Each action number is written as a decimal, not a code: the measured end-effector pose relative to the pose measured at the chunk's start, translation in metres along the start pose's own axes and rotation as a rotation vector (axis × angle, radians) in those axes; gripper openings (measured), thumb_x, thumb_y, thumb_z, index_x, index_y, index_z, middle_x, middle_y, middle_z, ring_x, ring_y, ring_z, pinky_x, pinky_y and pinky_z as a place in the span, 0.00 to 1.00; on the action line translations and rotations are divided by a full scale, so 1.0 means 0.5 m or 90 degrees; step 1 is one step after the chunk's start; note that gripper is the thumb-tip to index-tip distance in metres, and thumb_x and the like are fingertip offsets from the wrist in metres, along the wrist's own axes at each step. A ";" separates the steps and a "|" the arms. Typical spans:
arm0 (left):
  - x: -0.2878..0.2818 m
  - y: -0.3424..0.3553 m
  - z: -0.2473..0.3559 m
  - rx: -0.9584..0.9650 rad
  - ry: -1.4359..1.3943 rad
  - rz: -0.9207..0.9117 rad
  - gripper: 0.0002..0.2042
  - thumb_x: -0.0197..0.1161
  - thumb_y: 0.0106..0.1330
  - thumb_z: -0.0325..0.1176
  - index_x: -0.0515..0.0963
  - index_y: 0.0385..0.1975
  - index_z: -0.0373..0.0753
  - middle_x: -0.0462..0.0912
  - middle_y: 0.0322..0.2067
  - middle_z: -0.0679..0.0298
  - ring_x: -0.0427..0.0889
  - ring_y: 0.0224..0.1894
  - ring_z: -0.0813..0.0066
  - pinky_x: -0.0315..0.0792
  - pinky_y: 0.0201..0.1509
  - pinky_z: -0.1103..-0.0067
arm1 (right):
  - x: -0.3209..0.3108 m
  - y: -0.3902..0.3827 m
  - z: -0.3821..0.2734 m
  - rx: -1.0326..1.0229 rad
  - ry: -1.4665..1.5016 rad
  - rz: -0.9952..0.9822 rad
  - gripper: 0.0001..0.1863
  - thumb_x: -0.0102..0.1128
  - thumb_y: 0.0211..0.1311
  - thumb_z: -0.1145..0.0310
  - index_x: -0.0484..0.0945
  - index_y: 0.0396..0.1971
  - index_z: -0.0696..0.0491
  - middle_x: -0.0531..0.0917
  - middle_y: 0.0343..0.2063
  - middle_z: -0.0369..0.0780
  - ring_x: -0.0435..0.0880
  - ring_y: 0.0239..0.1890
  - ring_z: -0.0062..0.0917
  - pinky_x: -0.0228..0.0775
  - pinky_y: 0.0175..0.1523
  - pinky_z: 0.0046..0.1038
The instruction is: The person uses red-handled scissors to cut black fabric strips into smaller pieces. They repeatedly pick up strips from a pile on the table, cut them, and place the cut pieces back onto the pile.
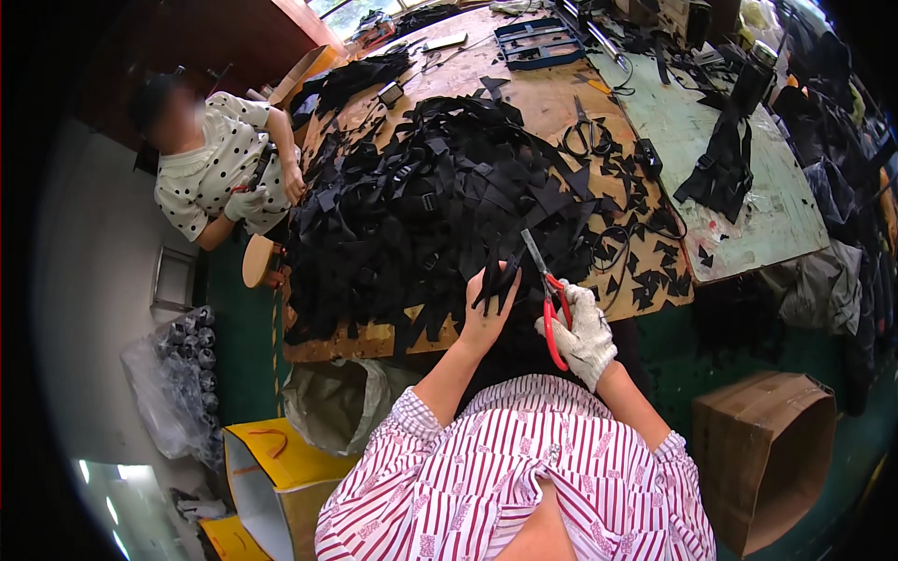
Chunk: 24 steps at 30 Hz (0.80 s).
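Note:
My bare left hand (488, 313) is closed on some black fabric strips (497, 280) at the near edge of a big heap of black webbing pieces (430, 178). My right hand (585, 341), in a white knit glove, grips red-handled scissors (557, 318), their metal blades pointing up and away from me, just right of the held strips. Several dark plastic buckles show within the heap. Small black cut triangles (650, 280) are scattered on the wooden tabletop (519, 79) to the right.
A co-worker (210, 159) stands at the table's left. Behind the heap lie dark scissors (585, 131) and a tray (538, 42). A pale board (767, 224) adjoins on the right. Below are a cardboard box (758, 458), an open sack (332, 402) and yellow bags (271, 449).

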State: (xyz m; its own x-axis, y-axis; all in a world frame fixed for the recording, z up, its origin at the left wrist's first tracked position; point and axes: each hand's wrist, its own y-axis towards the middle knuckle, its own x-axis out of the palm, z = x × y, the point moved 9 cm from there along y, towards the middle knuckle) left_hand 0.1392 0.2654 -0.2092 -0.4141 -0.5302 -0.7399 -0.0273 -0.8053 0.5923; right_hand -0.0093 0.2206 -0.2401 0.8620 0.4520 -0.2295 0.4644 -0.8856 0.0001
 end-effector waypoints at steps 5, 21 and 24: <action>0.000 0.011 -0.013 -0.071 -0.020 0.019 0.05 0.58 0.61 0.22 0.75 0.36 0.33 0.74 0.40 0.56 0.75 0.40 0.71 0.68 0.42 0.81 | 0.029 -0.011 0.054 0.073 0.125 -0.027 0.25 0.69 0.49 0.63 0.66 0.41 0.58 0.75 0.26 0.39 0.74 0.27 0.24 0.68 0.37 0.28; -0.014 -0.017 0.005 -0.014 0.036 -0.028 0.15 0.59 0.60 0.21 0.74 0.48 0.37 0.72 0.48 0.58 0.71 0.47 0.67 0.67 0.49 0.77 | 0.048 -0.030 0.043 0.160 0.275 -0.089 0.20 0.62 0.54 0.67 0.65 0.43 0.58 0.73 0.23 0.34 0.71 0.21 0.16 0.67 0.29 0.20; -0.012 -0.025 0.002 -0.036 -0.019 -0.038 0.17 0.58 0.62 0.23 0.73 0.52 0.39 0.72 0.49 0.60 0.70 0.49 0.66 0.65 0.51 0.77 | 0.042 -0.039 0.038 0.217 0.257 -0.098 0.18 0.59 0.56 0.69 0.64 0.43 0.58 0.72 0.21 0.33 0.68 0.16 0.12 0.63 0.20 0.15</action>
State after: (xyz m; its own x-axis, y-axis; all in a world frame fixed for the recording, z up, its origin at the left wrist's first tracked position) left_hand 0.1414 0.2788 -0.2116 -0.4400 -0.4733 -0.7632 -0.0015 -0.8494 0.5277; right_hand -0.0041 0.2453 -0.2633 0.8300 0.5248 0.1890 0.5568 -0.7602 -0.3348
